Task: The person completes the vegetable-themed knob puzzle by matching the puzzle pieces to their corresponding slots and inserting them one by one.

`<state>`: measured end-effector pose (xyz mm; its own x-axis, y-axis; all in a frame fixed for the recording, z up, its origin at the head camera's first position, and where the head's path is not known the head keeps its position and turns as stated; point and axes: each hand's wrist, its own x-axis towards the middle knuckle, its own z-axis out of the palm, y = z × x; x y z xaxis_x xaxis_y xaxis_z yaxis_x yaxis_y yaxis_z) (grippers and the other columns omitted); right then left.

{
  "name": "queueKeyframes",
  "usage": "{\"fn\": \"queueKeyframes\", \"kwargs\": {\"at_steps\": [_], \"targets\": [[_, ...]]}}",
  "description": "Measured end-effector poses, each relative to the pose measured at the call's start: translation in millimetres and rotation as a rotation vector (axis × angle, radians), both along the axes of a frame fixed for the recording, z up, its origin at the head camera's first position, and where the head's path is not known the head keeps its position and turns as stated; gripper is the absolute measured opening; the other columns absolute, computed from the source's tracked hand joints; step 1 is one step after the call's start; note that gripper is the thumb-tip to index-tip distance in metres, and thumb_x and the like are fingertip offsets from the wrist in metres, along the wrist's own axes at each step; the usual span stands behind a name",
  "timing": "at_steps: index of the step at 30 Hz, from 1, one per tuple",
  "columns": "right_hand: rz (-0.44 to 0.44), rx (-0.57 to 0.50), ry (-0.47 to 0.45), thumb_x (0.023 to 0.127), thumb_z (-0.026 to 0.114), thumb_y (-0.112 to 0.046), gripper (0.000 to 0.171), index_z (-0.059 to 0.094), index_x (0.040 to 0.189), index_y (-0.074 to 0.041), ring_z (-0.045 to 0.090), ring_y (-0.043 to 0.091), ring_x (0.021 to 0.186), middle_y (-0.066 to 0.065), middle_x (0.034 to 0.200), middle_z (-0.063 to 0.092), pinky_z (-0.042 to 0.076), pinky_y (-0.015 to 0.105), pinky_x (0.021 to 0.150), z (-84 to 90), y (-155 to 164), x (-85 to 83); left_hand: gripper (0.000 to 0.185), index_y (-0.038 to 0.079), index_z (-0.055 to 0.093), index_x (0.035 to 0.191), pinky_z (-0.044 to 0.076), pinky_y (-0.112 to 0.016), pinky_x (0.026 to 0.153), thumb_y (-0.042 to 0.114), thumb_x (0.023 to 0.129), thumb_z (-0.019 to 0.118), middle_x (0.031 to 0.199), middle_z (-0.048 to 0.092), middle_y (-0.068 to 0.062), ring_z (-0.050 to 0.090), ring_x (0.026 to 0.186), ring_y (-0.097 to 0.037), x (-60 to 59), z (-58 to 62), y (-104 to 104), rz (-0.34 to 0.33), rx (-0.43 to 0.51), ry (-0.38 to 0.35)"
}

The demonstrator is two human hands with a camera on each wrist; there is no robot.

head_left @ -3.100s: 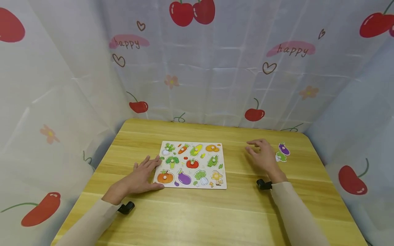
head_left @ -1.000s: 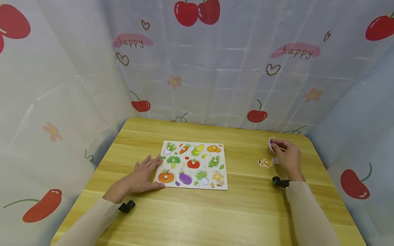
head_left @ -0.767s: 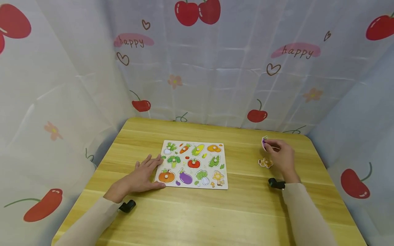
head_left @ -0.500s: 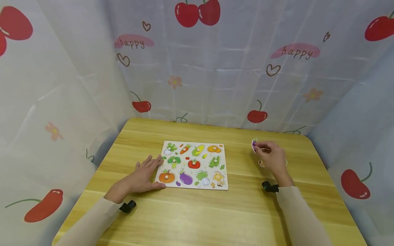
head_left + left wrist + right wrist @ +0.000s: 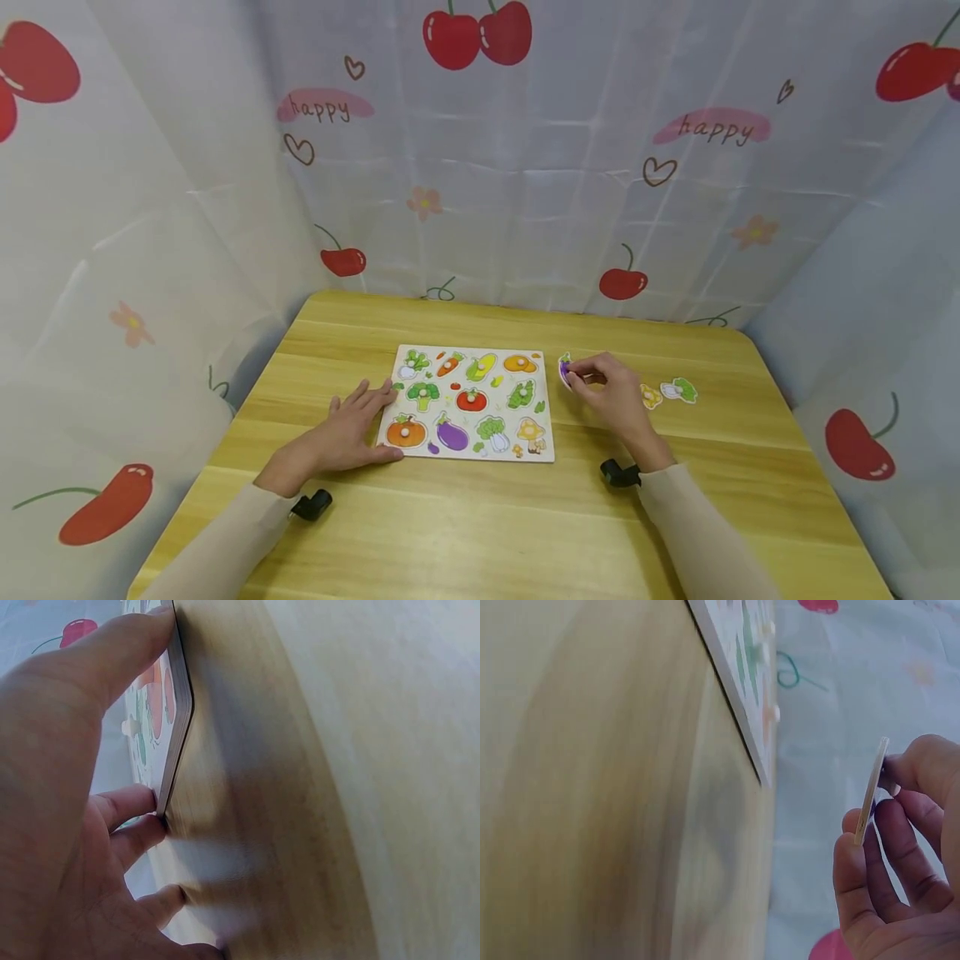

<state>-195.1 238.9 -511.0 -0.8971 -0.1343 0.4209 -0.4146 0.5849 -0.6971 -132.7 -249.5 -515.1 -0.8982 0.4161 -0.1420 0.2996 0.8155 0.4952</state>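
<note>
A white vegetable puzzle board (image 5: 545, 383) lies flat on the table. My left hand (image 5: 337, 435) rests at its left side with spread fingers, thumb on the near corner and fingertips against the edge. Just beyond the board's right edge, my right hand (image 5: 617, 400) pinches an eggplant puzzle piece (image 5: 565, 372) between thumb and fingers. The right wrist view shows this thin piece (image 5: 871, 793) edge-on and held clear of the tabletop. Eggplant, bok choy and mushroom pictures along the board's near row show no knobs; the other large vegetables have them.
Right of the right hand lie a mushroom piece (image 5: 651, 397), partly hidden by that hand, and a bok choy piece (image 5: 678, 390). The wooden table (image 5: 480, 533) meets a cherry-printed curtain (image 5: 517, 233) at the back and sides.
My right hand picked up the eggplant piece at the right and has carried it left to beside the board. The mushroom and bok choy pieces have come into view. My left hand stays put.
</note>
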Motion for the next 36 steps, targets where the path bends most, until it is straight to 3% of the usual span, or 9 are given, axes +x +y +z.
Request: {"fn": "queueKeyframes", "kwargs": {"at_steps": [11, 17, 28, 36], "targets": [[0.103, 0.002, 0.003, 0.098, 0.093, -0.001, 0.008, 0.086, 0.104, 0.000, 0.079, 0.030, 0.095, 0.016, 0.111, 0.078, 0.073, 0.051, 0.086, -0.2, -48.7, 13.3, 0.112, 0.007, 0.039, 0.181, 0.012, -0.099, 0.128, 0.066, 0.099, 0.088, 0.195, 0.027, -0.016, 0.015, 0.180, -0.059, 0.2, 0.3, -1.0, -0.002, -0.010, -0.002], [0.167, 0.012, -0.042, 0.099, 0.093, -0.003, 0.009, 0.085, 0.103, -0.003, 0.079, 0.025, 0.097, 0.013, 0.113, 0.078, 0.073, 0.047, 0.088, 0.7, -70.2, 21.9, 0.111, 0.008, 0.040, 0.181, 0.013, -0.100, 0.127, 0.065, 0.099, 0.088, 0.195, 0.028, -0.016, 0.016, 0.179, -0.060, 0.4, 1.6, -0.2, -0.011, -0.009, 0.012], [0.319, 0.102, -0.055, 0.104, 0.090, -0.010, 0.006, 0.086, 0.104, -0.006, 0.080, 0.023, 0.100, 0.008, 0.110, 0.080, 0.073, 0.040, 0.090, -4.0, -111.9, 33.2, 0.112, 0.007, 0.040, 0.181, 0.013, -0.100, 0.127, 0.066, 0.099, 0.087, 0.195, 0.027, -0.016, 0.016, 0.180, -0.059, -3.3, 0.8, 0.5, -0.015, -0.014, 0.008], [0.363, 0.180, -0.116, 0.103, 0.092, -0.014, 0.006, 0.087, 0.105, -0.012, 0.076, 0.016, 0.099, 0.003, 0.110, 0.078, 0.066, 0.031, 0.088, -4.0, -139.9, 42.5, 0.112, 0.008, 0.039, 0.181, 0.013, -0.100, 0.127, 0.067, 0.099, 0.087, 0.195, 0.026, -0.015, 0.015, 0.180, -0.059, -2.2, 0.9, -0.8, -0.013, -0.021, -0.005]]}}
